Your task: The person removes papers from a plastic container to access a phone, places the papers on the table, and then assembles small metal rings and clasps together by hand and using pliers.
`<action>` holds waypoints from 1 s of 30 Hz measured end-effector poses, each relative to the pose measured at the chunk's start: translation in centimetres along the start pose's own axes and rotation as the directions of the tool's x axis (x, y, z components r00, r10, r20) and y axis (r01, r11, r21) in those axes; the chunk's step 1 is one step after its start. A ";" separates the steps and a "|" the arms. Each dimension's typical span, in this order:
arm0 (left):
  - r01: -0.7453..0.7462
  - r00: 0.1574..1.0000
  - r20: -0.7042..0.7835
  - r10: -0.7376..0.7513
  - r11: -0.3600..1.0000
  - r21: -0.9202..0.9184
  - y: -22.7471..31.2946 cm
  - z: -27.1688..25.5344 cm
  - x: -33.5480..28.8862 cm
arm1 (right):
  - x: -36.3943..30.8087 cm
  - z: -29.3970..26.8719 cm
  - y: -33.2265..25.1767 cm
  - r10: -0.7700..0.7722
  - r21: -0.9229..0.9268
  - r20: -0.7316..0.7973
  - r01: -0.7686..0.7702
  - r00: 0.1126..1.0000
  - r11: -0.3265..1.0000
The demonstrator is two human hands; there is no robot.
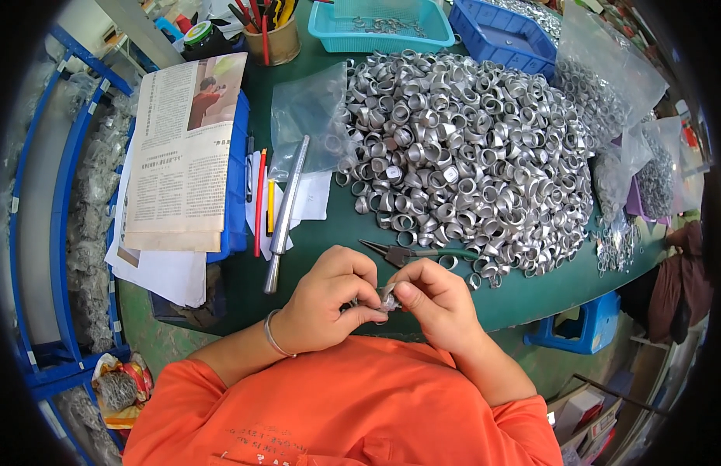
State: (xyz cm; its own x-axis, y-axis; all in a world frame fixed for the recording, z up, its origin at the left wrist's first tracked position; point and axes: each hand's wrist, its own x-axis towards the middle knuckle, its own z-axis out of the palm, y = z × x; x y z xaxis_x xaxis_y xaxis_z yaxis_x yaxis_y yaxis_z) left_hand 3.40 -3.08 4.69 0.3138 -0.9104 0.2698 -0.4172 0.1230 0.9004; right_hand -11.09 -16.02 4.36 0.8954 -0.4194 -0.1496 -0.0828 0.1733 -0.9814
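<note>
My left hand [329, 299] and my right hand [439, 303] meet in front of my body, at the near edge of the table. Both are closed, thumbs and fingers pinching small silvery metal rings [388, 298] between them. The fingers partly hide the rings, so how many there are cannot be made out. Just beyond my hands lie pliers [407, 252] with dark jaws and green handles. A large heap of similar metal rings [469, 147] covers the table behind the pliers. Left of it lies a tapered metal ring mandrel [290, 206], its thick handle toward me.
A newspaper [174, 171] rests on a blue crate [238, 179] at left, beside red [260, 202] and yellow pens [270, 208]. At the back stand a pen cup [281, 43], a turquoise basket [337, 45] and a blue bin [504, 48]. Plastic bags of rings [601, 93] flank the heap; a blue stool [582, 326] stands right.
</note>
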 end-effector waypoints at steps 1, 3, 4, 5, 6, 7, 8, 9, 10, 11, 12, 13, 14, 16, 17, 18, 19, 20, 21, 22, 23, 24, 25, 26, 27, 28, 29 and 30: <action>-0.048 0.999 0.012 0.048 0.997 0.053 0.0 -0.2 0.1 | 0.0 0.1 -0.2 -0.032 -0.119 -0.025 0.028 0.999 0.993; -0.041 0.999 0.009 0.040 0.998 0.043 -0.1 -0.2 0.1 | 0.4 0.2 -0.2 -0.337 -0.437 0.008 0.307 0.941 0.846; -0.042 0.999 0.008 0.042 0.998 0.045 -0.3 -0.2 0.1 | 0.6 0.1 -0.3 -0.340 -0.436 0.008 0.309 0.940 0.845; 0.011 1.000 0.025 -0.009 0.998 -0.064 -0.5 -0.2 -0.2 | 0.7 0.1 -0.5 -0.464 -0.457 0.058 0.437 0.884 0.775; 0.066 0.997 0.047 -0.059 0.983 -0.172 -0.8 -0.2 -0.5 | 0.8 0.0 -0.7 -0.577 -0.471 0.110 0.554 0.809 0.687; 0.146 0.988 0.084 -0.127 0.949 -0.281 -1.4 -0.2 -1.4 | 0.7 -0.2 -0.6 -0.536 -0.442 0.122 0.530 0.835 0.724; 0.143 0.989 0.082 -0.125 0.949 -0.280 -1.2 -0.1 -1.4 | 0.7 -0.3 -0.4 -0.538 -0.442 0.124 0.532 0.834 0.722; 0.239 0.970 0.080 -0.230 0.834 -0.498 -0.9 0.1 -1.3 | 0.7 -0.3 -0.2 -0.538 -0.389 0.113 0.535 0.836 0.750; 0.306 0.939 0.102 -0.329 0.660 -0.686 -0.7 0.1 -1.3 | 0.6 -0.3 0.0 -0.536 -0.334 0.102 0.537 0.838 0.775; 0.359 0.930 0.191 -0.314 0.663 -0.657 -1.2 -0.1 -1.3 | 0.4 -0.3 0.0 -0.524 -0.347 0.105 0.525 0.845 0.777; 0.355 0.931 0.187 -0.313 0.666 -0.656 -1.2 -0.2 -1.2 | 0.3 -0.2 0.0 -0.527 -0.346 0.108 0.529 0.843 0.775; 0.394 0.918 0.240 -0.316 0.650 -0.650 -1.1 -0.3 -1.2 | 0.2 -0.2 0.1 -0.550 -0.366 0.104 0.546 0.829 0.753; 0.434 0.901 0.295 -0.319 0.632 -0.642 -1.1 -0.3 -1.2 | 0.1 -0.2 0.3 -0.572 -0.387 0.099 0.561 0.815 0.732; 0.406 0.913 0.236 -0.334 0.670 -0.621 -0.6 -0.2 -0.8 | 0.1 -0.4 0.2 -0.586 -0.418 0.108 0.572 0.803 0.706; 0.264 0.965 0.100 -0.244 0.893 -0.365 -0.1 -0.4 -0.5 | 0.1 -0.5 0.0 -0.584 -0.433 0.117 0.570 0.804 0.698; 0.106 0.994 0.003 -0.106 0.993 -0.047 0.2 -0.5 -0.2 | 0.2 -0.6 -0.1 -0.581 -0.447 0.125 0.568 0.804 0.691; 0.106 0.994 0.008 -0.106 0.993 -0.044 0.0 -0.4 0.1 | 0.4 -0.8 0.0 -0.587 -0.414 0.151 0.590 0.795 0.693; -0.038 0.998 -0.039 0.039 0.999 0.035 -0.4 -0.4 0.1 | 0.4 -0.5 -0.2 -0.586 -0.417 0.153 0.589 0.796 0.692; -0.177 0.980 -0.075 0.186 0.977 0.119 -0.6 -0.5 0.1 | 0.3 0.0 -0.4 -0.515 -0.399 0.116 0.515 0.849 0.759; -0.177 0.980 -0.077 0.186 0.977 0.117 -0.6 -0.6 -0.1 | 0.2 0.3 -0.5 -0.438 -0.378 0.081 0.434 0.895 0.818; -0.122 0.989 -0.072 0.130 0.986 0.112 -0.3 -0.5 0.0 | 0.1 0.0 0.0 -0.408 -0.398 0.065 0.399 0.911 0.826; -0.066 0.995 -0.067 0.074 0.992 0.107 0.0 -0.5 0.0 | 0.1 -0.1 0.0 -0.408 -0.396 0.062 0.398 0.911 0.827; 0.027 0.998 -0.050 -0.023 0.996 0.082 0.3 -0.6 0.1 | 0.2 -0.2 -0.1 -0.431 -0.405 0.076 0.422 0.899 0.811; 0.028 0.999 -0.048 -0.024 0.996 0.083 0.1 -0.5 0.0 | 0.3 -0.3 -0.2 -0.453 -0.414 0.091 0.448 0.887 0.793; 0.095 0.995 -0.020 -0.095 0.995 -0.015 -0.4 -0.4 -0.3 | 0.4 -0.3 -0.3 -0.454 -0.413 0.089 0.447 0.887 0.793; 0.163 0.987 0.015 -0.162 0.980 -0.111 -0.9 -0.3 -0.6 | 0.4 -0.3 -0.4 -0.492 -0.414 0.091 0.482 0.866 0.772; 0.211 0.977 0.049 -0.206 0.960 -0.184 -1.3 -0.2 -0.8 | 0.5 -0.3 -0.5 -0.530 -0.413 0.095 0.518 0.843 0.749; 0.211 0.977 0.048 -0.206 0.960 -0.183 -1.3 -0.1 -1.1 | 0.4 -0.3 -0.6 -0.531 -0.412 0.095 0.518 0.842 0.749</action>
State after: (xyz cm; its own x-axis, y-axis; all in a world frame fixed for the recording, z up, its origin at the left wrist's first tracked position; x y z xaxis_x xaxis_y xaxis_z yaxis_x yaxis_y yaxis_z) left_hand 3.67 -2.23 3.27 0.3513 -0.9342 0.0620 -0.1781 -0.0016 0.9840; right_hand -10.81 -16.56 4.80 0.8397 -0.3604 0.4062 0.2218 -0.4551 -0.8624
